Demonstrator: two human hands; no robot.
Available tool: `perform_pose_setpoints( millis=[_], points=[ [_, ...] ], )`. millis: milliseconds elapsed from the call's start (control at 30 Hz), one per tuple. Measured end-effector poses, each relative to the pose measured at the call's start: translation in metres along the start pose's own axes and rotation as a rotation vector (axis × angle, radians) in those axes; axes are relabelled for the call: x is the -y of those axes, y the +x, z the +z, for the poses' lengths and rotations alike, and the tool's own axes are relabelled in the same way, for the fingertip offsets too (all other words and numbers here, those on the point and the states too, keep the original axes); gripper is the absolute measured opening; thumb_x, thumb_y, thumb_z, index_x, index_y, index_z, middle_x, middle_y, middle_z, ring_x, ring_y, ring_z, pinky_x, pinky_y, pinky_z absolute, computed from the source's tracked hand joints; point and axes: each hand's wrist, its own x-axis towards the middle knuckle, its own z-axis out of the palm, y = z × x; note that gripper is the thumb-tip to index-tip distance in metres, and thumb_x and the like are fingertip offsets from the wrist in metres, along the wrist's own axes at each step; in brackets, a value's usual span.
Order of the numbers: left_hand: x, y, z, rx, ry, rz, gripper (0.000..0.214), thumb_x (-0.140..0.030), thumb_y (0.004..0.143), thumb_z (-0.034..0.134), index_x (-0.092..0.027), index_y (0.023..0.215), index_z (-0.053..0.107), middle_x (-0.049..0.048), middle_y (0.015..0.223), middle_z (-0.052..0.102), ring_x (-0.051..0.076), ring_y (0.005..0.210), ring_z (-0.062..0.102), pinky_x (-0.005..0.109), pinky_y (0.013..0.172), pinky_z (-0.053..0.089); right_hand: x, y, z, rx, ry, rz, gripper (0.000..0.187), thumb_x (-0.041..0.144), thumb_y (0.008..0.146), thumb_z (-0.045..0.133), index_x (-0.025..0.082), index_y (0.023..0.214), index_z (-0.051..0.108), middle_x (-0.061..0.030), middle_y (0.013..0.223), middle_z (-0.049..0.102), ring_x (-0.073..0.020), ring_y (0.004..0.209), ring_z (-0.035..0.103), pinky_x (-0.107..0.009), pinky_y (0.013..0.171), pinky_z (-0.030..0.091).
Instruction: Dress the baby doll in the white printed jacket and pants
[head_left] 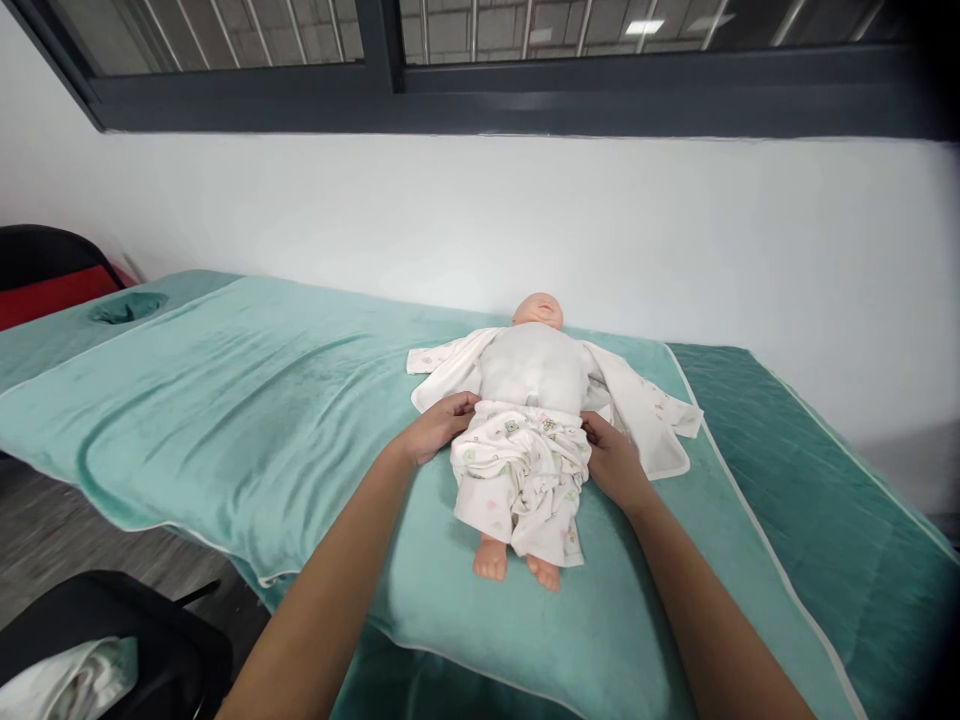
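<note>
A baby doll (534, 368) lies on its back on a teal towel (247, 420), head toward the wall. Its white printed jacket (645, 405) is spread open at both sides, baring the grey torso. White printed trousers (521, 470) cover the legs, with both bare feet showing below. My left hand (439, 425) grips the trousers' waistband at the doll's left-side hip as I see it. My right hand (611, 458) grips the waistband on the other side. Both hands have fingers curled on the cloth.
The towel covers a massage bed (817, 500) with a darker teal sheet along a white wall. A face hole (124, 308) is at the far left end. A black chair (112, 640) with white cloth stands lower left. A red and black seat (45, 280) is at far left.
</note>
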Motion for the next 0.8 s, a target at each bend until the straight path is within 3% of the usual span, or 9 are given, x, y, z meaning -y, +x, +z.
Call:
perform_pose_setpoints(
  millis=[167, 500, 800],
  points=[
    [0.0016, -0.0002, -0.0006, -0.006, 0.0, 0.007, 0.024, -0.029, 0.076, 0.072, -0.016, 0.094, 0.063, -0.0007, 0.087, 0.059, 0.011, 0.075, 0.051, 0.023, 0.067, 0.037, -0.0028, 0.0007, 0.0001, -0.005, 0.036, -0.012, 0.025, 0.028, 0.085, 0.06, 0.027, 0.108, 0.066, -0.0012, 0.102, 0.073, -0.0208, 0.092, 0.065, -0.033, 0.083, 0.05],
    [0.0035, -0.0001, -0.0017, -0.029, -0.004, 0.027, 0.023, -0.029, 0.077, 0.07, -0.016, 0.095, 0.064, 0.0001, 0.089, 0.06, 0.011, 0.077, 0.051, 0.024, 0.071, 0.036, 0.0028, 0.0023, 0.0005, -0.14, -0.002, 0.046, 0.019, 0.033, 0.083, 0.06, 0.024, 0.098, 0.067, -0.0028, 0.09, 0.072, -0.0203, 0.082, 0.064, -0.031, 0.073, 0.048],
    [0.0041, -0.0012, -0.0026, -0.054, -0.005, 0.035, 0.022, -0.026, 0.077, 0.07, -0.017, 0.096, 0.064, 0.0007, 0.091, 0.06, 0.011, 0.078, 0.051, 0.024, 0.071, 0.037, 0.0037, -0.0014, -0.0002, -0.08, 0.029, 0.032, 0.021, 0.033, 0.086, 0.06, 0.025, 0.105, 0.066, -0.0019, 0.093, 0.073, -0.0195, 0.084, 0.065, -0.03, 0.074, 0.047]
  ],
)
